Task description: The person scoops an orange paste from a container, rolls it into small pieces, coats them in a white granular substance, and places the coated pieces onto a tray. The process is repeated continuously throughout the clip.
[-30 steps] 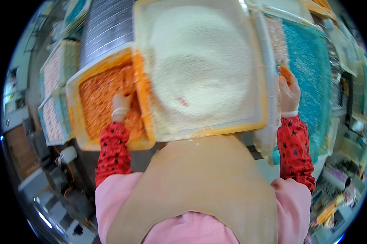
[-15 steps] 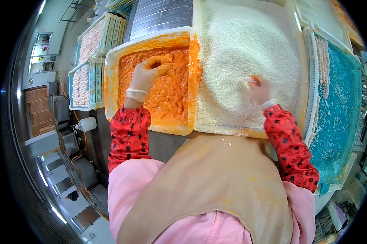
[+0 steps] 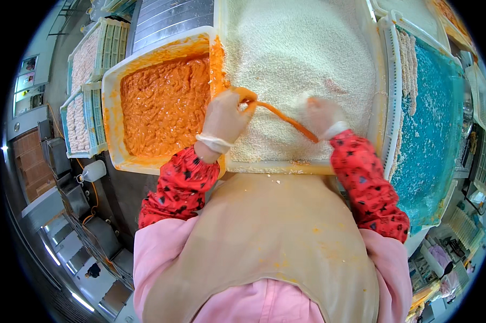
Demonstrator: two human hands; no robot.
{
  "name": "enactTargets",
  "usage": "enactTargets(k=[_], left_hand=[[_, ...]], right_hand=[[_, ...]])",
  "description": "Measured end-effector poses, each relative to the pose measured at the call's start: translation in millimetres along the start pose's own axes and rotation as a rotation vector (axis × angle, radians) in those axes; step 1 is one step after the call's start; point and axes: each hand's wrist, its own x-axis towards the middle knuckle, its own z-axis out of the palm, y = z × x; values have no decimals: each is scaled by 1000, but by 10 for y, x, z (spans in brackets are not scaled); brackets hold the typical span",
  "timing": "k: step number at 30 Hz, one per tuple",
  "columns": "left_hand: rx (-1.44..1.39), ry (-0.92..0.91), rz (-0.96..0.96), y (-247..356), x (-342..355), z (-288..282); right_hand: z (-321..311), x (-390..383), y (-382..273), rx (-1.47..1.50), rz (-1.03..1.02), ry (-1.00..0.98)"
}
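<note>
My gloved left hand pinches one end of a long, wet orange strip, which stretches rightward over the white granules. The granules fill a large pale tray in front of me. My right hand is low over these granules beside the strip's far end, smeared by motion, so its fingers are unclear. Left of the tray is a white tub holding wet orange mixture, its walls smeared orange.
At right stands a rack with a blue mesh sheet and pale strips along its left side. Stacked crates of pale pieces stand left, near a white jug. A ridged steel surface lies behind the tub.
My left hand has moved from inside the orange tub rightward over the granules, drawing out an orange strip. My right hand has moved left from the blue rack into the granule tray.
</note>
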Motion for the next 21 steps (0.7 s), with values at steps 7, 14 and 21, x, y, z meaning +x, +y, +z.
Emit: enactTargets(k=[7,14,21], left_hand=[[64,330,-33,-372,-44,-430],[168,286,-37,-602,-98,-496],[626,100,-286,-1425,-127,-255]], right_hand=[[481,-330,-440,-285,-372,280],[414,-21,-796,147,-96,-8],[-359,-286,-157,1799,104,-256]])
